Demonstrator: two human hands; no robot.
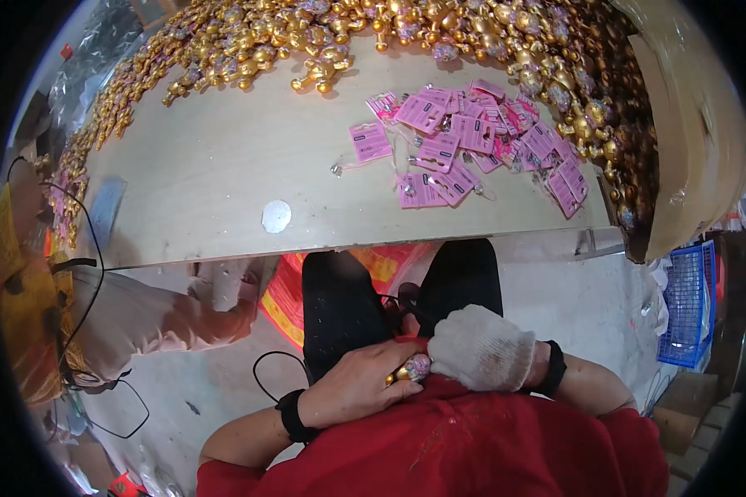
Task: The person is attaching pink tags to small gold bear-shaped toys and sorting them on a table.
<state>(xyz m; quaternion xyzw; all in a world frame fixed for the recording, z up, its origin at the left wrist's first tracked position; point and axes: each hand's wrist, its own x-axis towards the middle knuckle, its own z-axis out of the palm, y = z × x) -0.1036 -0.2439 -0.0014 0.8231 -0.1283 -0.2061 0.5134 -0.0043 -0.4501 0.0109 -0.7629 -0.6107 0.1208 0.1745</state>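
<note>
My left hand [348,388], bare with a dark band at the wrist, is closed around a small gold figurine [414,368] with a glittery, multicoloured round part. It is held close to my red shirt, above my lap. Right beside it is my right hand [482,348] in a whitish knit glove, its fingers curled toward the figurine's glittery part. Whatever those fingers hold is hidden. On the table [215,174] ahead lies a loose heap of pink hang cards [471,132], several with thin cords and small metal pieces attached.
Many similar gold figurines [257,51] are piled along the table's far and left edges. More spill from an open cardboard box [692,124] at the right. A blue plastic basket [686,306] stands at the right. Another person's leg [149,319] and dark cables are at the left.
</note>
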